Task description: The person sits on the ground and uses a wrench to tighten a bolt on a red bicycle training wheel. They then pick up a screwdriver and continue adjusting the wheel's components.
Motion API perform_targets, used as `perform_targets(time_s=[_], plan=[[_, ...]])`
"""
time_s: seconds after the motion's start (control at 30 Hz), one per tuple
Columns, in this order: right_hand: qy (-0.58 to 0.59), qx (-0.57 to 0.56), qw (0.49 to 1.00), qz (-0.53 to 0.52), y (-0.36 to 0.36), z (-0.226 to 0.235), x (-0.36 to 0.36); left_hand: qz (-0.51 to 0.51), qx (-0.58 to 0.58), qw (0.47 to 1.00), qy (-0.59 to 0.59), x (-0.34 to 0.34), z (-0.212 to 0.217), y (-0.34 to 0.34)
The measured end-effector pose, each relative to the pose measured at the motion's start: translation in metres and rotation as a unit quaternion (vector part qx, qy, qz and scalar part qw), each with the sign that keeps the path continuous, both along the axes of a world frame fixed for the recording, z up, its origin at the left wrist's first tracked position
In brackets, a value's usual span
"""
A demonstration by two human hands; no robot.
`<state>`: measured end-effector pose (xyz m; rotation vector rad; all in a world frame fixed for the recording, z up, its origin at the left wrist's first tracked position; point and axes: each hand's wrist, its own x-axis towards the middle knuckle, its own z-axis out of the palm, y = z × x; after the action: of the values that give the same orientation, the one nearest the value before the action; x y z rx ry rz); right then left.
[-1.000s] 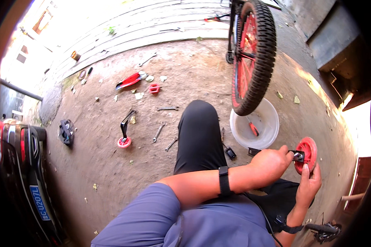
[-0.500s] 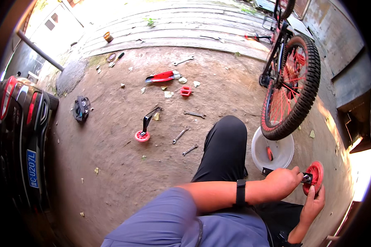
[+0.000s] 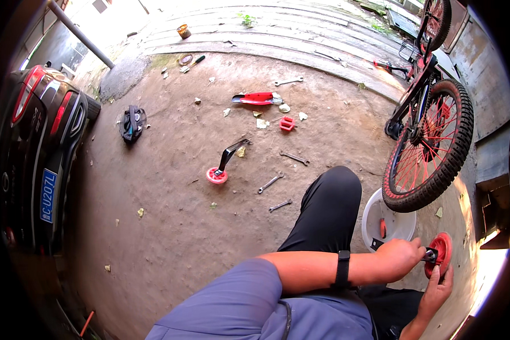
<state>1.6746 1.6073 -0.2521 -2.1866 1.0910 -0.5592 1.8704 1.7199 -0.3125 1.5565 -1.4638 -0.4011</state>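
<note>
the view has just been turned left and raised, so that more of the bicycle is brought in, while the hold on the small red wheel is kept much as it was; by this, the work in hand seems to be carried on rather than altered. around the white bucket, bare brown ground is spread, dotted with dry leaves. beyond the bucket, the ground is edged by long pale steps, and to its right by a grey metal wall. far to the bucket's left, a dark car is parked. the bicycle is set just past the bucket, whose far rim is overlapped in view by the near tyre. well left of the bucket, what looks like a black bag is seen. just right of the bucket, on its near side, the small red wheel is held with its black bracket: the bracket is wrapped by the curled left hand, and the wheel's edge is pinched between thumb and fingers by the right hand. left of the bucket, a second red wheel, spanners and a red pedal are strewn.
</note>
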Motion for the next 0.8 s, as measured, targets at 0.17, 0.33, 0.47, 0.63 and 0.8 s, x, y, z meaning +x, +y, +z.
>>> perform_targets(time_s=[0.17, 0.33, 0.47, 0.63, 0.8], plan=[[-0.013, -0.010, 1.000, 0.026, 0.003, 0.006, 0.008, 0.004, -0.006, 1.000, 0.007, 0.002, -0.002, 0.000], [-0.038, 0.015, 0.999, 0.028, 0.006, 0.011, 0.014, -0.012, 0.010, 1.000, 0.017, 0.004, -0.001, -0.001], [-0.033, -0.009, 0.999, -0.008, -0.001, 0.010, 0.002, -0.023, 0.031, 0.998, 0.050, 0.006, 0.003, -0.001], [-0.017, -0.062, 0.996, -0.067, -0.024, 0.013, -0.022, 0.008, -0.006, 0.989, 0.146, 0.010, -0.006, -0.009], [-0.013, -0.053, 0.995, -0.088, -0.047, 0.044, -0.043, -0.006, -0.045, 0.974, 0.224, 0.015, -0.014, -0.027]])
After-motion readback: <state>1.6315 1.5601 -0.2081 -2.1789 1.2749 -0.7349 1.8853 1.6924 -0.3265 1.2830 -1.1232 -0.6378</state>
